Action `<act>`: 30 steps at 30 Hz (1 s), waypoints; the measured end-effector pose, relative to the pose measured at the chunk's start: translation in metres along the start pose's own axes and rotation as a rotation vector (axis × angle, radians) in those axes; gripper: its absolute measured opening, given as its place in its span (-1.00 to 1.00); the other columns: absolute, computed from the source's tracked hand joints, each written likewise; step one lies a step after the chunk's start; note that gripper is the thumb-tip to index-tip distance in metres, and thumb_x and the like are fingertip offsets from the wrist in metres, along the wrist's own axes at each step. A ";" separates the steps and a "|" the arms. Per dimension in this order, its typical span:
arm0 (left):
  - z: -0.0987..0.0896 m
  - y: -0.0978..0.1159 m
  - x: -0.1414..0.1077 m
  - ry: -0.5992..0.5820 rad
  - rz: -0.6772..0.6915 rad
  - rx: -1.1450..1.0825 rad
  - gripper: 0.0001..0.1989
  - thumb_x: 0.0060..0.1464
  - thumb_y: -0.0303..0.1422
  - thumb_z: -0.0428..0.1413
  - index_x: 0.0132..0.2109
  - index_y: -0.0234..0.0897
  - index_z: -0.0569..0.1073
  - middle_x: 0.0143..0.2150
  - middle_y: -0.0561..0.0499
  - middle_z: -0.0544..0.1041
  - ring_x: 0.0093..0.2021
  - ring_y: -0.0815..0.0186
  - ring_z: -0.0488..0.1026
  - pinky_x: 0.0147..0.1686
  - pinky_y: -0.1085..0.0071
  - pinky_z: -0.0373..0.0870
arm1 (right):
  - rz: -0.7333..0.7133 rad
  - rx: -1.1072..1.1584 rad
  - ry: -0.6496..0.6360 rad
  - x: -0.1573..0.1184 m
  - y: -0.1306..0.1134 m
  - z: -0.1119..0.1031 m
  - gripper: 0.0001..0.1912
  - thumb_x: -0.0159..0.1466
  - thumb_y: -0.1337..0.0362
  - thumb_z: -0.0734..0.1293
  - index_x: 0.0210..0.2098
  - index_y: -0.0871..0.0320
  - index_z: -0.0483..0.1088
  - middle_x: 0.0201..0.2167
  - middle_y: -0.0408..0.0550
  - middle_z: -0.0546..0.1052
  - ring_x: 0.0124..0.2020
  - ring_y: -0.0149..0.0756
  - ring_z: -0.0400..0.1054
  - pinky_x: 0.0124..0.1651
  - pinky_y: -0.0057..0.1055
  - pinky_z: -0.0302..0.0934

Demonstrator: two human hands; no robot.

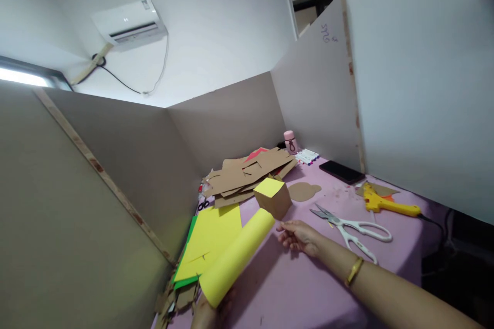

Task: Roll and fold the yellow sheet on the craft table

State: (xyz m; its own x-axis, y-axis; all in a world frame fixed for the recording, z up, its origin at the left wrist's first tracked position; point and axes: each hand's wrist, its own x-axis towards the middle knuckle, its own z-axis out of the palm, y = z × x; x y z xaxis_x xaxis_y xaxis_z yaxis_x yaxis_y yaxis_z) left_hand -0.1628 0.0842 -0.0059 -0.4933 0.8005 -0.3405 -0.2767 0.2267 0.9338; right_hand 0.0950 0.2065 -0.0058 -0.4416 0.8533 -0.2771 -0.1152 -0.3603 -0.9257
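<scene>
The curled yellow sheet (237, 258) is smooth, matt paper; the cube box (275, 203) is matt brown cardboard, topped with yellow paper (269, 187). The scissors (339, 222) have smooth white plastic handles and grey metal blades. The glue gun (395, 207) looks plastic, the smartphone (341, 171) glossy, the bracelet (354, 271) shiny metal.

One cardboard cube (280, 206) has one curled yellow sheet (237, 258) in front, one pink bottle (290, 143) behind, and one phone (341, 171), one glue gun (393, 206) and one pair of white scissors (338, 221) to its right
</scene>
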 end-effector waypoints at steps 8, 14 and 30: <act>0.025 0.013 0.018 -0.038 0.059 -0.007 -0.69 0.02 -0.54 0.06 -0.05 -0.28 0.39 -0.49 0.03 0.60 -0.37 0.28 0.58 -0.47 0.52 0.46 | -0.036 0.098 0.057 -0.002 0.015 -0.003 -0.78 0.30 0.20 0.24 -0.15 0.21 0.35 -0.28 -0.11 0.48 -0.41 -0.38 0.40 -0.38 -0.37 0.35; 0.037 0.020 0.016 -0.072 0.061 -0.013 -0.73 0.08 -0.47 0.03 -0.04 -0.32 0.39 -0.43 -0.07 0.62 -0.28 0.19 0.58 -0.36 0.40 0.52 | -0.081 0.142 0.052 -0.003 0.018 -0.002 -0.79 0.30 0.20 0.24 -0.18 0.22 0.36 -0.33 -0.13 0.48 -0.46 -0.42 0.39 -0.43 -0.42 0.34; 0.048 0.025 0.020 -0.065 0.057 -0.014 -0.74 0.03 -0.53 0.03 -0.08 -0.35 0.39 -0.46 -0.07 0.61 -0.35 0.19 0.58 -0.40 0.40 0.52 | -0.160 0.126 0.063 -0.001 0.025 0.002 -0.80 0.30 0.20 0.24 -0.22 0.23 0.36 -0.38 -0.17 0.47 -0.52 -0.45 0.36 -0.48 -0.45 0.31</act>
State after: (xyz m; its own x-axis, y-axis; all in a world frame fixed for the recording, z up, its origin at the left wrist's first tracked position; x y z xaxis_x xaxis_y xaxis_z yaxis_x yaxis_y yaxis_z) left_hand -0.1402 0.1325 0.0155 -0.4542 0.8461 -0.2789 -0.2619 0.1724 0.9496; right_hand 0.0906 0.1962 -0.0284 -0.3526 0.9239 -0.1488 -0.2913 -0.2595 -0.9208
